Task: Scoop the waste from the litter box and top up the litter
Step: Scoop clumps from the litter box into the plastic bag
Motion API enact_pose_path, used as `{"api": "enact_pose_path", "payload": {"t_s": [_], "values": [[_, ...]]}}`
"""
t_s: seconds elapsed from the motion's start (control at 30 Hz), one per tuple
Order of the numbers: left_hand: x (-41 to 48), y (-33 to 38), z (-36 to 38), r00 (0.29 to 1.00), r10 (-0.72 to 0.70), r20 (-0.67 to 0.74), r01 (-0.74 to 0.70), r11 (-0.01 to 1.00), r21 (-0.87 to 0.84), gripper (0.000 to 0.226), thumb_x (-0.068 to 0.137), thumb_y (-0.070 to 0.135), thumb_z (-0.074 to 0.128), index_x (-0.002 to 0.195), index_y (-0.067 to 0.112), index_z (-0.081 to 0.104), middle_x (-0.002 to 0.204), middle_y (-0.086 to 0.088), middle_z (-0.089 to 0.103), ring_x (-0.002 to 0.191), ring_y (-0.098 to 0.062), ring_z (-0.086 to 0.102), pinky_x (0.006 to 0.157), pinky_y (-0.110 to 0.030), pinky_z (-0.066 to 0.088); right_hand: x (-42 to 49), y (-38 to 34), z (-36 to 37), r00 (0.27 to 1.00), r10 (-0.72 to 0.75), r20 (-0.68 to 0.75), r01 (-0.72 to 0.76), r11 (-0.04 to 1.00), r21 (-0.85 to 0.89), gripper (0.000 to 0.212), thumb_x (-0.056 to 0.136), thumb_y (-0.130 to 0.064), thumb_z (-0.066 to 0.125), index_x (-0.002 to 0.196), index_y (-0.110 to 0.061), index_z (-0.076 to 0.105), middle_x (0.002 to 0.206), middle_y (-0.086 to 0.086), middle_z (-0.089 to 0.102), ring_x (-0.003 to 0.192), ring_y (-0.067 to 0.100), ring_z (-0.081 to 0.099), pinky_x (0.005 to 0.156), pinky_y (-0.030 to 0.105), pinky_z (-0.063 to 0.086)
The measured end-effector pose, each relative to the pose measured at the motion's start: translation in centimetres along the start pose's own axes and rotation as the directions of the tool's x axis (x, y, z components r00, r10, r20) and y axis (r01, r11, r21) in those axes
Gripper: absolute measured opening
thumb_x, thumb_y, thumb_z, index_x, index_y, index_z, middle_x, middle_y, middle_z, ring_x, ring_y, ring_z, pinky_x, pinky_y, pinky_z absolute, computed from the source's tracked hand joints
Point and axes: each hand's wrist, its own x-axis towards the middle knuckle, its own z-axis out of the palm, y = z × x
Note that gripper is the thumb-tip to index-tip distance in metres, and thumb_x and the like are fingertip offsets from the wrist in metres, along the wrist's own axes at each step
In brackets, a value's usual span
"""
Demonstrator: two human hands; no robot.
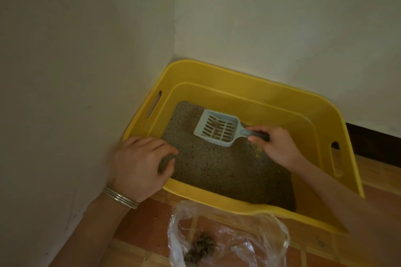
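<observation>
The right hand (pixel 275 145) pinches the handle of a pale blue slotted scoop (pixel 217 128) between thumb and curled fingers, holding its tray just over the grey litter (pixel 227 169) in the far half of the box; a few dark bits lie on the slots. The left hand (pixel 138 162) curls over the near-left corner of the yellow litter box (pixel 217 71), gripping the rim with its fingertips reaching inside toward the litter. Thin silver bangles (pixel 120 197) circle that wrist. The box sits on the floor (pixel 138 227), pushed into the corner where 2 pale walls (pixel 76 49) meet. Just in front of the box, a clear plastic bag (pixel 271 229) lies open on the reddish tiles, with dark clumps of waste (pixel 201 245) inside it.
</observation>
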Motion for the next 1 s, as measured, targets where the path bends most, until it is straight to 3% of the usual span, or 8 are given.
{"api": "enact_pose_path", "payload": {"t_s": [0.2,0.33,0.53,0.63,0.73,0.8,0.9,1.0], "values": [[-0.1,0.0,-0.1,1.0,0.002,-0.007,-0.002,1.0,0.007,0.027,0.077,0.038,0.048,0.082,0.03,0.073,0.079,0.015,0.069,0.075,-0.011,0.065,0.073,-0.026,0.035,-1.6,-0.2,-0.8,1.0,-0.001,0.021,0.001,1.0,0.028,0.03,0.086,-0.017,0.064,0.115,-0.016,0.063,0.115,0.0,0.064,0.1,0.005,0.053,0.085,0.016,0.036],[-0.4,-0.1,0.0,1.0,0.006,-0.009,-0.006,1.0,0.012,0.027,0.077,0.038,0.047,0.083,0.03,0.073,0.08,0.015,0.069,0.075,-0.012,0.065,0.076,-0.027,0.035,-4.2,-0.9,-2.0,0.999,-0.044,-0.025,0.044,0.999,0.003,0.029,0.084,-0.019,0.066,0.112,-0.018,0.065,0.106,-0.007,0.063,0.096,0.004,0.054,0.075,0.002,0.036],[-1.9,-0.7,0.0,0.996,0.061,-0.062,-0.064,0.997,-0.045,0.027,0.081,0.033,0.048,0.091,0.026,0.072,0.092,0.013,0.068,0.086,-0.012,0.063,0.084,-0.03,0.037,-10.6,-3.2,-4.5,0.999,-0.024,-0.036,0.029,0.988,0.151,0.025,0.081,-0.026,0.065,0.105,-0.032,0.064,0.099,-0.025,0.06,0.093,-0.009,0.055,0.075,0.006,0.04],[-3.0,-0.5,0.0,0.993,0.103,-0.055,-0.106,0.993,-0.047,0.029,0.082,0.034,0.048,0.096,0.024,0.071,0.101,0.01,0.067,0.096,-0.015,0.061,0.093,-0.031,0.034,-14.4,-4.5,-5.2,0.999,-0.046,0.007,0.043,0.975,0.217,0.025,0.076,-0.028,0.063,0.1,-0.036,0.063,0.09,-0.022,0.066,0.092,-0.01,0.056,0.074,0.005,0.042],[-4.5,0.1,0.0,0.986,0.152,-0.07,-0.157,0.985,-0.065,0.029,0.083,0.032,0.049,0.099,0.022,0.071,0.107,0.006,0.065,0.107,-0.018,0.057,0.102,-0.034,0.032,-17.7,-5.0,-4.9,0.995,-0.077,0.066,0.063,0.978,0.2,0.027,0.078,-0.025,0.067,0.098,-0.042,0.06,0.098,-0.026,0.062,0.086,-0.007,0.059,0.07,0.007,0.044],[-5.6,0.8,0.0,0.978,0.184,-0.096,-0.192,0.978,-0.08,0.028,0.084,0.029,0.05,0.1,0.02,0.071,0.11,0.004,0.064,0.113,-0.019,0.054,0.106,-0.039,0.032,-19.3,-4.9,-4.3,0.994,-0.076,0.08,0.058,0.977,0.207,0.023,0.079,-0.034,0.068,0.1,-0.042,0.063,0.096,-0.025,0.064,0.086,-0.007,0.059,0.072,0.009,0.045],[-7.5,1.6,0.2,0.972,0.209,-0.112,-0.223,0.966,-0.13,0.028,0.085,0.024,0.049,0.101,0.016,0.07,0.112,0.001,0.064,0.116,-0.019,0.053,0.101,-0.04,0.039,-20.8,-4.4,-3.0,0.992,-0.021,0.123,-0.011,0.968,0.249,0.027,0.08,-0.024,0.067,0.099,-0.043,0.063,0.098,-0.032,0.063,0.091,-0.012,0.057,0.077,0.006,0.042],[-9.5,2.1,1.1,0.984,0.177,-0.035,-0.181,0.965,-0.19,0.033,0.084,0.027,0.046,0.106,0.016,0.069,0.115,0.001,0.062,0.113,-0.017,0.054,0.088,-0.035,0.048,-21.5,-3.8,-1.6,0.986,0.004,0.165,-0.042,0.973,0.226,0.031,0.083,-0.022,0.066,0.098,-0.049,0.06,0.097,-0.035,0.062,0.091,-0.013,0.058,0.078,0.008,0.043]]}}
